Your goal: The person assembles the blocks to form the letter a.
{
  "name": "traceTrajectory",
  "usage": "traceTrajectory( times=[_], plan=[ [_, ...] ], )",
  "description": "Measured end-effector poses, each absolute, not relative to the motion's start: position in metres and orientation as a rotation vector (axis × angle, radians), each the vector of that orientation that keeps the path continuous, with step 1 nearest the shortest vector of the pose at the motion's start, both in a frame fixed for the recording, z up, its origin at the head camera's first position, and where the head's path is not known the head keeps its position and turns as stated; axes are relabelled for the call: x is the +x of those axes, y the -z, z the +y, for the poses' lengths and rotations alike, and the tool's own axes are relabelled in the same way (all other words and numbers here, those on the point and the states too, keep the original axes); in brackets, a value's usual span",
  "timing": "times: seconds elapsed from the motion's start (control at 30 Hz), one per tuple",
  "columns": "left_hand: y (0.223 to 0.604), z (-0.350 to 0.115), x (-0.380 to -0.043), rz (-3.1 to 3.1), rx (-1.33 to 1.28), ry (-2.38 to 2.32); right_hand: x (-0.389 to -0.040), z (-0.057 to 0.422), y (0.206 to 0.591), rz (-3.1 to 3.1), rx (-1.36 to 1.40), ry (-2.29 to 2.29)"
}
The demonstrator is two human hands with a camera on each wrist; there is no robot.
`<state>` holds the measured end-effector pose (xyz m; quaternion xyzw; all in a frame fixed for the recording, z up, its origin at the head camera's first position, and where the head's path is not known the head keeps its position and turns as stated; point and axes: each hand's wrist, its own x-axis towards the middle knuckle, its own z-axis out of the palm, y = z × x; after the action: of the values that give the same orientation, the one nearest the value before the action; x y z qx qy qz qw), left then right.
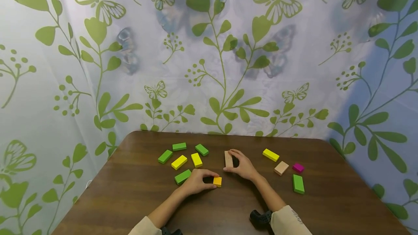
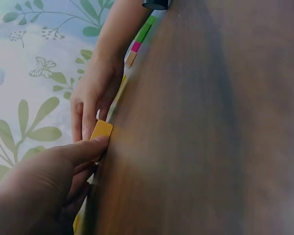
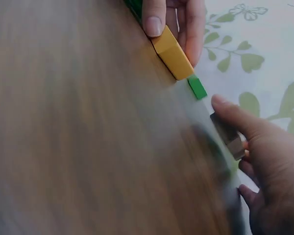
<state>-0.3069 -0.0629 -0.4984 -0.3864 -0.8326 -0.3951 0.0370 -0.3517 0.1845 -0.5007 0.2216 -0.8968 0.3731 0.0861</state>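
Near the middle of the table, my left hand pinches a small orange block between thumb and fingers. The same block shows at the fingertips in the left wrist view. Farther back and to the right, my right hand holds a pale wooden block, thumb at its near end and fingers at its far end. In the right wrist view this wooden block is partly hidden by the hand. The two held blocks are apart. A green block lies just behind my left hand, partly covered by it.
On the left of the brown table lie more green blocks and two yellow blocks. To the right are a yellow block, a pale wooden block, a magenta block and a green block. A patterned curtain hangs behind.
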Motion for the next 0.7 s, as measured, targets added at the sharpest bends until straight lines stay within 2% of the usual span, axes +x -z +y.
traceTrajectory(
  times=[0.27,0.7],
  plan=[
    [0.504,-0.076,-0.303,-2.501,-1.217,1.213,-0.351,0.179,0.506,-2.723,0.649,-1.069],
    [0.505,-0.076,-0.298,-2.501,-1.098,1.222,-0.354,0.189,0.502,-2.768,0.783,-1.172]
  ],
)
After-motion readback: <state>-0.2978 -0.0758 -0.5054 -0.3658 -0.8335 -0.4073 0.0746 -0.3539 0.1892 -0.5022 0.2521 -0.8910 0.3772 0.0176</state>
